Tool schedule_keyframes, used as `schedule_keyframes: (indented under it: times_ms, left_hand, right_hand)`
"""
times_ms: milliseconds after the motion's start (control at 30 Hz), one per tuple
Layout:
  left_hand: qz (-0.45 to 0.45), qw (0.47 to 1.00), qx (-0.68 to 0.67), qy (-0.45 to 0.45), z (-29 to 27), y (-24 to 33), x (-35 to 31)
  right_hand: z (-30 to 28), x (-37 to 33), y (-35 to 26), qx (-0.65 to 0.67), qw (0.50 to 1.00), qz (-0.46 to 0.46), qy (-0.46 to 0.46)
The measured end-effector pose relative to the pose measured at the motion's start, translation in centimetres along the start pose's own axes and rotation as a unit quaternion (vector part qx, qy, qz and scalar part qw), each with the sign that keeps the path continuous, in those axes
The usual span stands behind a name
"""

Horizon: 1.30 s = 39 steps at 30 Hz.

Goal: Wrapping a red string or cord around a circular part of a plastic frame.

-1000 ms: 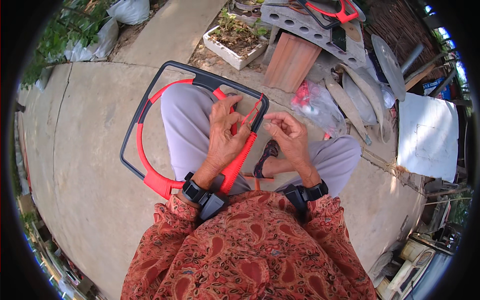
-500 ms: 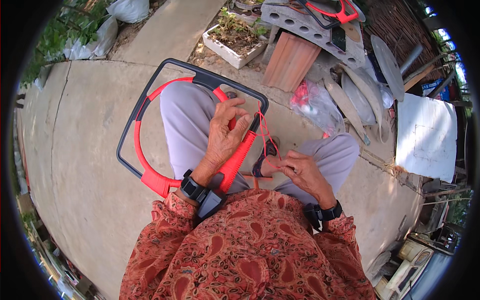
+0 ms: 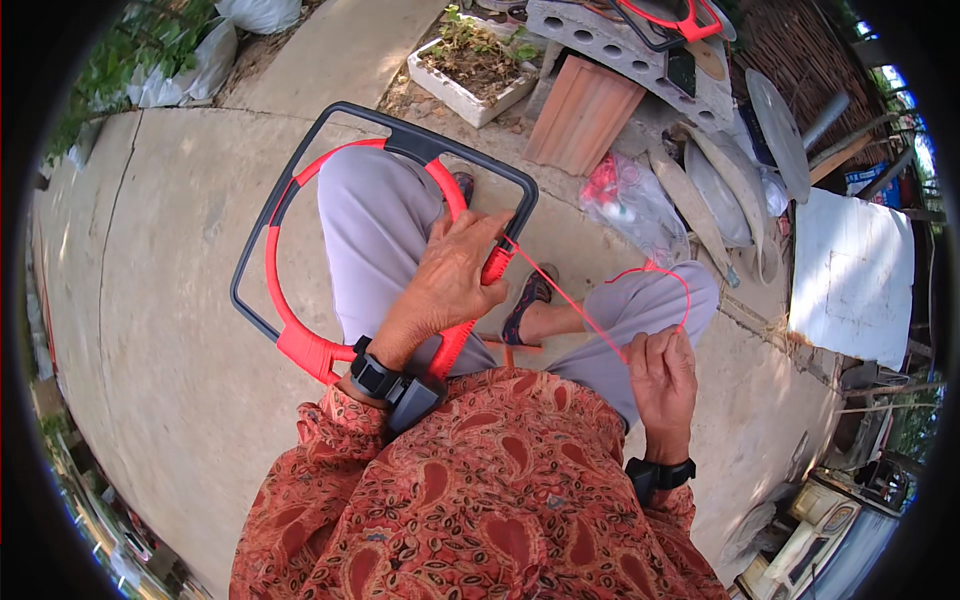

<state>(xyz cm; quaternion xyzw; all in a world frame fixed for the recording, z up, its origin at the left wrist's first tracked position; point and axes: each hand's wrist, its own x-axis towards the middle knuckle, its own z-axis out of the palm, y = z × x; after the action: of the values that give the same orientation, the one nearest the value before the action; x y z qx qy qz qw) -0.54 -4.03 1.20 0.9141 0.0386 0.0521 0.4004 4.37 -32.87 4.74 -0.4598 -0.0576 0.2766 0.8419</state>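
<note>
Your left hand (image 3: 455, 285) clamps the stiff, light-looking frame (image 3: 300, 200) lying across your lap at its red ring (image 3: 290, 330), while your right hand (image 3: 662, 375) pinches the thin, limp red cord (image 3: 570, 300), which probably slips unless gripped near its anchored end.

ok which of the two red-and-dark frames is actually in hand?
The frame on the lap, pinned by the left hand. The other frame lies untouched on the grey block at top.

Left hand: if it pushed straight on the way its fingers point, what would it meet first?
The left hand points up and right; its fingertips already rest on the red ring where the red cord attaches. Just beyond lies the dark frame, though depth is unclear.
</note>
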Motion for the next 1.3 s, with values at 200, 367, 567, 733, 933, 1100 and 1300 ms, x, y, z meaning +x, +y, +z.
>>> schedule_keyframes:
  times_ms: [200, 367, 567, 733, 933, 1100, 1300]
  left_hand:
    - [0.022, 0.993, -0.097, 0.068, 0.7, -0.1, 0.0]
    - [0.004, 0.990, -0.127, 0.065, 0.9, -0.7, -0.4]
    - [-0.008, 0.988, -0.138, 0.066, 0.4, -0.4, -0.4]
    - [0.021, 0.993, -0.092, 0.074, 0.1, -0.3, 0.1]
    - [0.061, 0.962, -0.039, 0.265, -0.9, 0.1, 0.5]
    - [0.091, 0.972, -0.064, 0.206, 0.0, -2.0, 0.6]
    - [-0.053, 0.930, -0.247, 0.267, 0.4, -0.1, 0.7]
  right_hand:
    - [-3.8, -2.9, 3.6, -0.038, 0.981, 0.175, 0.075]
    - [-4.0, -2.4, 3.4, -0.117, 0.966, 0.220, 0.073]
    - [-4.5, -0.1, 2.4, -0.232, 0.942, 0.240, 0.028]
    - [-1.3, 8.0, 0.1, -0.390, 0.915, 0.072, 0.071]
    - [8.9, 13.7, 1.1, -0.624, 0.750, -0.117, -0.185]
    - [10.5, 14.7, 2.1, -0.649, 0.707, -0.103, -0.260]
    - [8.9, 14.6, 3.1, -0.590, 0.775, -0.026, -0.226]
